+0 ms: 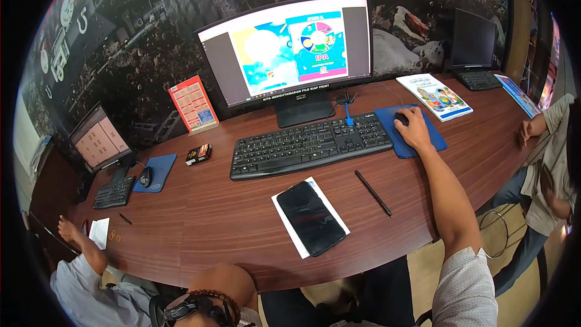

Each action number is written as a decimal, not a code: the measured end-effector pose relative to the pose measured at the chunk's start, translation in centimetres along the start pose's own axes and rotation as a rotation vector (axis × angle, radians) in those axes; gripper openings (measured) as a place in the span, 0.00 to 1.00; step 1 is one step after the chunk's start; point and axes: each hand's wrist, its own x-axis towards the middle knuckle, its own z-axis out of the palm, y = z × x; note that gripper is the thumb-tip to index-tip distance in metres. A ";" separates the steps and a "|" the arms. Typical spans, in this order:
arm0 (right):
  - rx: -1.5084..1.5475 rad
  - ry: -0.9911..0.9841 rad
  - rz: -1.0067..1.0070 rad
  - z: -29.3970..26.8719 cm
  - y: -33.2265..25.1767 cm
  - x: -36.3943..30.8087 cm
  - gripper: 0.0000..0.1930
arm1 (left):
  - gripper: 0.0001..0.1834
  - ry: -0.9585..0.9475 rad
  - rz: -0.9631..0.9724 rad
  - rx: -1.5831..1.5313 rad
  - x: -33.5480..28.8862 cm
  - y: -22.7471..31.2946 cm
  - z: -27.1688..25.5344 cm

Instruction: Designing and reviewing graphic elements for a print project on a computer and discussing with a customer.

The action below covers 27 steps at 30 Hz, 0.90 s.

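My right hand (411, 127) rests curled over a dark computer mouse (400, 119), which it partly covers. Beneath the mouse lies a blue mouse pad (437, 138). Of my left arm, the bent part and a wrist with a black watch and a beaded bracelet (225, 304) show at the lower edge; the hand itself is out of the picture. A black keyboard (311, 147) sits left of the mouse pad. Behind it, a curved monitor (290, 51) displays a colourful cover layout. Closer to me, a dark-screened phone (310, 219) lies on white paper (342, 231), with a black pen (373, 192) to its right.
A red desk calendar (193, 106) and a small box (198, 154) stand left of the monitor. At right lie a book (434, 97) and another monitor (475, 39). People sit on both sides: one hand (72, 231) shows left, another (531, 129) right. A second workstation keyboard (114, 192) is at left.
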 end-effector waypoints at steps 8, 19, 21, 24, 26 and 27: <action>0.010 0.002 -0.003 0.6 -0.6 0.2 0.21 | 0.08 -0.106 -0.010 -0.037 -0.4 0.6 0.5; -0.009 0.006 -0.035 0.7 0.1 0.3 0.19 | 0.10 -0.203 -0.038 -0.074 -0.9 1.6 1.4; -0.028 0.015 -0.025 0.6 0.2 0.2 0.19 | 0.13 -0.105 -0.010 -0.030 -0.6 1.3 1.2; -0.033 0.017 -0.024 0.5 0.3 0.2 0.19 | 0.15 -0.054 -0.073 -0.251 -0.9 1.6 1.1; -0.035 0.015 -0.023 0.3 0.2 0.1 0.19 | 0.15 -0.118 -0.046 -0.117 -0.9 1.8 1.6; -0.036 0.013 -0.020 0.2 0.1 0.2 0.19 | 0.15 -0.182 -0.018 0.016 -0.9 2.0 1.7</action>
